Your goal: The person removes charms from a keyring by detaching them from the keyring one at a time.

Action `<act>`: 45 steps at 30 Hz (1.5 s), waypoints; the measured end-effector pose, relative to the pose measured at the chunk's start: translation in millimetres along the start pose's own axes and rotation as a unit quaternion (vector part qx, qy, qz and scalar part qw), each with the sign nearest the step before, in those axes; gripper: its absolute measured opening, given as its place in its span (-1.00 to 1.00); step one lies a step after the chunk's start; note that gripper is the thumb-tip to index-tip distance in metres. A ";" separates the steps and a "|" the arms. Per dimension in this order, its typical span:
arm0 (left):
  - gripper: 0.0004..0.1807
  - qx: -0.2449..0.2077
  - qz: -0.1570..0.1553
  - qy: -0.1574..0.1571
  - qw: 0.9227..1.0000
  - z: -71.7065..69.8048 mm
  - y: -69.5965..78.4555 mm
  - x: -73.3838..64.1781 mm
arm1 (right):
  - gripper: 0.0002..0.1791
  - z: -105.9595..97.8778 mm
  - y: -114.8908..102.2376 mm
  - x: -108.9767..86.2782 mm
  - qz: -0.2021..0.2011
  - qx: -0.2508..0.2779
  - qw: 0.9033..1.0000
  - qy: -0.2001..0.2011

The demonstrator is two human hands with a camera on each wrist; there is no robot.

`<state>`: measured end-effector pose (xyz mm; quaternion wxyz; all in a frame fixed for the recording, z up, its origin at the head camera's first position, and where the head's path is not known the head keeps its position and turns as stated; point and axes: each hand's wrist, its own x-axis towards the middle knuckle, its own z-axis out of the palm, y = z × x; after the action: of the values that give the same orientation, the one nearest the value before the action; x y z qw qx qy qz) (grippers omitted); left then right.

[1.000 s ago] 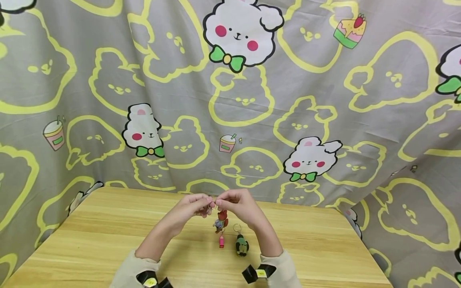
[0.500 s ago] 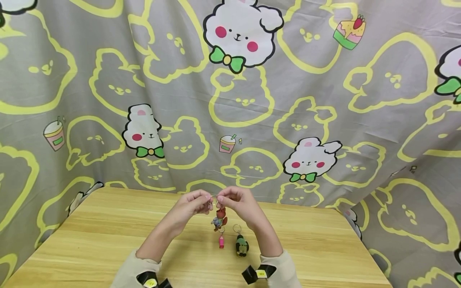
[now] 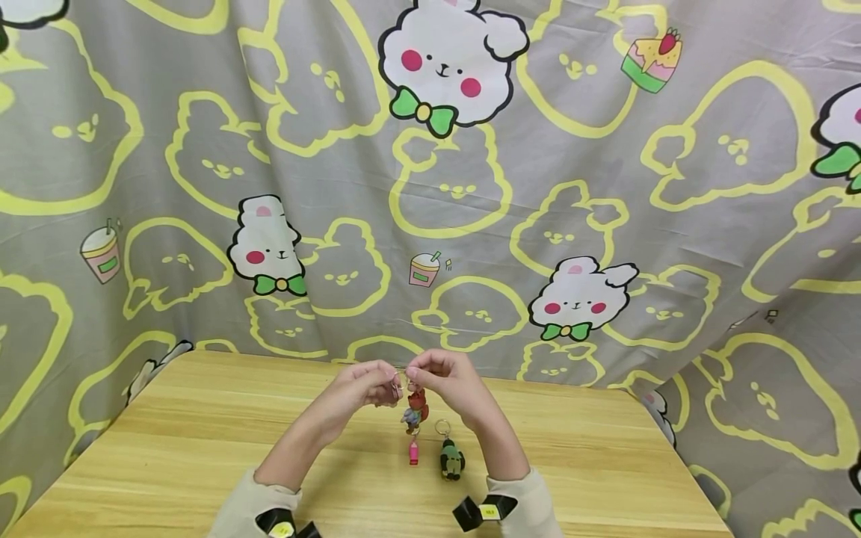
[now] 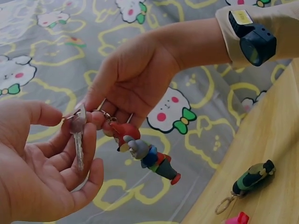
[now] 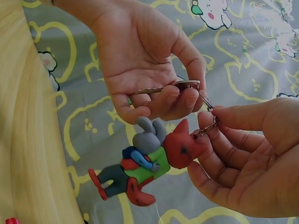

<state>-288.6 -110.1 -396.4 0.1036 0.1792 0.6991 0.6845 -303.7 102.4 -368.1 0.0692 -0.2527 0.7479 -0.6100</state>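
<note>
In the head view my left hand (image 3: 356, 388) and right hand (image 3: 445, 379) meet above the table. A silver key (image 4: 79, 144) is pinched in the left hand, its blade slanting down across the fingers. The key ring (image 5: 205, 100) passes by the key's head, and the right thumb and forefinger grip it on the other side. From its short chain (image 5: 208, 128) hangs a keychain figure, a red fox carrying a grey rabbit (image 5: 148, 161). Below, on the wood, lie a pink keychain charm (image 3: 413, 453) and a dark keychain figure in green (image 3: 452, 459) with its own ring.
The wooden table (image 3: 578, 448) spreads out under both arms. A grey curtain (image 3: 350, 187) with yellow outlines and white cartoon animals hangs behind it and along both sides. Black wrist cameras sit on the cuffs of both light sleeves.
The fox figure swings slightly left, then back right, now overlapping the pink charm's ring. Both hands stay nearly in place, fingers shifting a little around key and ring.
</note>
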 end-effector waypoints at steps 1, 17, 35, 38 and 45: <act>-0.72 0.004 -0.001 -0.006 1.000 0.0 0.0 0.0 | -0.78 -0.2 0.1 -0.2 -0.001 0.000 1.000 -0.001; -0.71 -0.024 0.000 -0.006 1.000 0.0 -2.2 1.4 | -0.78 0.0 0.9 1.4 -0.003 -0.010 1.000 0.002; -0.76 -0.064 -0.015 0.041 0.997 0.1 -2.3 1.5 | -0.76 1.1 3.9 1.0 -0.014 -0.007 1.000 -0.006; -0.75 -0.056 -0.007 0.014 0.998 -2.9 -3.4 1.4 | -0.76 0.8 3.8 0.8 -0.009 -0.009 1.000 0.001; -0.76 -0.035 -0.009 -0.031 0.999 -6.7 -3.6 1.6 | -0.77 -0.4 2.3 -0.2 -0.001 -0.009 1.000 0.006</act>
<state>-293.0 -115.6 -399.6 0.1378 0.1901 0.6726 0.7018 -304.3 103.1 -370.2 0.0615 -0.2504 0.7532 -0.6052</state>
